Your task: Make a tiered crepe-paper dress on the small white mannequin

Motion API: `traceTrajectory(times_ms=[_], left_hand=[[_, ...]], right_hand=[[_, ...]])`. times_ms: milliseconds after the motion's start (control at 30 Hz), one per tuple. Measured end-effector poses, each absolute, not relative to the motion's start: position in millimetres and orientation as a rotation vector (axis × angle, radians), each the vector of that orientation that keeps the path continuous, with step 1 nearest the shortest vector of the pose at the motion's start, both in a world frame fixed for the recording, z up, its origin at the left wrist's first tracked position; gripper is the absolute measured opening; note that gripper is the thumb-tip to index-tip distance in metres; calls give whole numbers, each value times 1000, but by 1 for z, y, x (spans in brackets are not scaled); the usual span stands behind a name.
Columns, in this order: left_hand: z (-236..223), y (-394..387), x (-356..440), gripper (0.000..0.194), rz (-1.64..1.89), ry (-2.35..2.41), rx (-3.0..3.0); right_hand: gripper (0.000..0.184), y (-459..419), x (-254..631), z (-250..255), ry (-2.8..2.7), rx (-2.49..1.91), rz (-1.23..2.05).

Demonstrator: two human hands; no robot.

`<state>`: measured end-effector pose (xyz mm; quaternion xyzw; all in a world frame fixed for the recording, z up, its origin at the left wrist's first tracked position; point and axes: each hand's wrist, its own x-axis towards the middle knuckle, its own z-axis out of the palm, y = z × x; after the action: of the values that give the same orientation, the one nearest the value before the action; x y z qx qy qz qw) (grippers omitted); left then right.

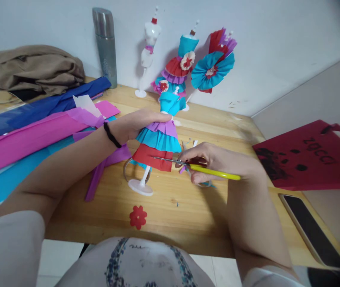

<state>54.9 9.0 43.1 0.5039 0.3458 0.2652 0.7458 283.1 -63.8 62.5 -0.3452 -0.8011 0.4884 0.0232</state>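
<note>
So over on the left there's a messy pile of crepe paper (23, 141) in blue, pink and turquoise, lying across the wooden table (176, 223). Next comes the left hand (140, 121), pinching the mini dress form (160, 137) at the waist, thumb across the front; the fingers are mostly hidden behind, so I can't tell how they sit.

The form's in the middle of the table, leaning a bit, top toward the right. Its outfit is pretty cute: a turquoise top that's kinda crumpled and folded over, then a ruffled lilac layer, a longer pleated turquoise one, and a smooth, flat red band (152, 155) at the bottom. Below that you get a white pole on a round white base (140, 187). Can't tell whether the base is flat on the wood. Nearer the front edge lies a red paper flower (134, 218).

Just right of the skirt, the right hand (207, 154) has its fingers curled around the yellow-handled scissors (214, 172), blades pointing left across the red band. Can't tell if they're actually biting into the paper. Far right: a phone (311, 229) and a red bag (334, 171).
</note>
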Motion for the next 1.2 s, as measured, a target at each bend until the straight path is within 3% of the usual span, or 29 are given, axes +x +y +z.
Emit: traceTrajectory(times_ms=[267,1200], left_hand=[[46,7,55,22,589,764,1094],[43,7,55,21,591,747,1129]], right_hand=[[55,-58,289,55,-2515,-1054,1393],[56,-52,294,42,-2456,-1090,1387]])
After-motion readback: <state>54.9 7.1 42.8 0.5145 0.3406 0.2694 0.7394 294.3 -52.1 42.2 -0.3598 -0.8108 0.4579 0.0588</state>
